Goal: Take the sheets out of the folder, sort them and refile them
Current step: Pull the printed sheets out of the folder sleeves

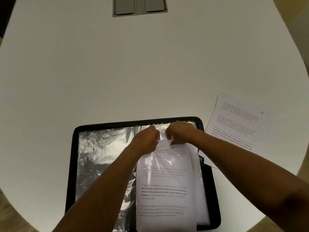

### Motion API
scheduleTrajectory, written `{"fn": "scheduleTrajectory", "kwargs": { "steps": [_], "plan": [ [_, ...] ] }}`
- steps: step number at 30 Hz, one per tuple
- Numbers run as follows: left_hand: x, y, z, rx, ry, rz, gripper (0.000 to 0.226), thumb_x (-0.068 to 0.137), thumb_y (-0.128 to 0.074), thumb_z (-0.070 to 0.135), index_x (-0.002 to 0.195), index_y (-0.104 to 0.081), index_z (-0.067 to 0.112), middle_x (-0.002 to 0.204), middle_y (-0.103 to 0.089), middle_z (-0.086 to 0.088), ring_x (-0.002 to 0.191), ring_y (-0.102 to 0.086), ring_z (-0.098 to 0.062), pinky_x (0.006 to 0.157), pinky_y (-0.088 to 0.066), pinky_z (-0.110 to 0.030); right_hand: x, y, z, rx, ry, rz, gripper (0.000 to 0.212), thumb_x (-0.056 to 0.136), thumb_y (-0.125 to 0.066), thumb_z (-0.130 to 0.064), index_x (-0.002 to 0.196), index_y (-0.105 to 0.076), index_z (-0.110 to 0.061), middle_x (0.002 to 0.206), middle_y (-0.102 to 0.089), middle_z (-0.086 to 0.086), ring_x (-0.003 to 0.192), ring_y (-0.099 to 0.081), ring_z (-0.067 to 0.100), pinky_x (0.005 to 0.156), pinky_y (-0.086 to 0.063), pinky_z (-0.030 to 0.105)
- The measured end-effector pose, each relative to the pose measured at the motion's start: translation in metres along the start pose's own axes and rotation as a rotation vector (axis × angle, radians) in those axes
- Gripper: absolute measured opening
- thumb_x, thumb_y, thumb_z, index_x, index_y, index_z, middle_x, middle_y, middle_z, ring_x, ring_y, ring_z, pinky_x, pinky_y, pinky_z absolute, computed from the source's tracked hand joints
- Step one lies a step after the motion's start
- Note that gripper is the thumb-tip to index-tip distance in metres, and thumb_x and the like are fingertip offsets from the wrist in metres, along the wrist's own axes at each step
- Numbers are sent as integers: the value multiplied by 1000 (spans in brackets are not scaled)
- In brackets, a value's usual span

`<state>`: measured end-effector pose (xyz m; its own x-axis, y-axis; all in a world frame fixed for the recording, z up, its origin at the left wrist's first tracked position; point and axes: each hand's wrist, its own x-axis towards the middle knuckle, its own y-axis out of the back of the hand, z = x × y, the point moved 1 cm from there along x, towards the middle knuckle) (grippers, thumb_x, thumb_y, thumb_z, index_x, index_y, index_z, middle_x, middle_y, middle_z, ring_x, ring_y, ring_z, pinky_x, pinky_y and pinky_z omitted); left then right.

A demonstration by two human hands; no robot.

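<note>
A black folder (73,148) lies open on the white table in front of me, its crinkled clear plastic sleeves (100,148) catching the light. A printed sheet (163,190) lies on the folder's right half, partly inside a clear sleeve. My left hand (147,139) and my right hand (179,132) are both pinched on the top edge of that sleeve and sheet, close together near the folder's far edge. A loose pile of printed sheets (237,121) rests on the table to the right of the folder.
The white table (117,72) has a rounded edge, with wooden floor showing beyond it at the lower corners. A grey cable hatch (139,6) is set into the table at the far side.
</note>
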<state>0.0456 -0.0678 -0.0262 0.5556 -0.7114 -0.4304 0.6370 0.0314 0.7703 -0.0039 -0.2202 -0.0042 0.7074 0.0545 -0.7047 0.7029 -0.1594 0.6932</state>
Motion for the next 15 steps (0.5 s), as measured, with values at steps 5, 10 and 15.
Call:
{"fn": "scheduleTrajectory", "kwargs": {
  "steps": [5,10,15],
  "plan": [
    [-2,5,-2,-168,-42,185,21,92,-60,25,110,-55,17,108,-51,3,92,-55,-13,77,-48,-29,3,25,6,2,44,-2,32,91,-64,-33,118,-68,-18,117,-64,3,105,-60,22,92,-49,32],
    [-13,8,9,-217,-115,444,42,92,-57,43,121,-51,13,120,-45,1,91,-56,-11,70,-52,-24,11,72,23,104,-51,-29,42,89,-67,-34,125,-64,-12,123,-64,6,106,-58,21,82,-40,25],
    [-17,-1,17,-196,-183,556,52,86,-67,35,128,-47,12,151,-26,-8,123,-45,-18,80,-49,-19,22,121,44,376,-153,-45,46,89,-69,-27,128,-61,-6,128,-61,11,110,-59,26,93,-51,36]
  ]
}}
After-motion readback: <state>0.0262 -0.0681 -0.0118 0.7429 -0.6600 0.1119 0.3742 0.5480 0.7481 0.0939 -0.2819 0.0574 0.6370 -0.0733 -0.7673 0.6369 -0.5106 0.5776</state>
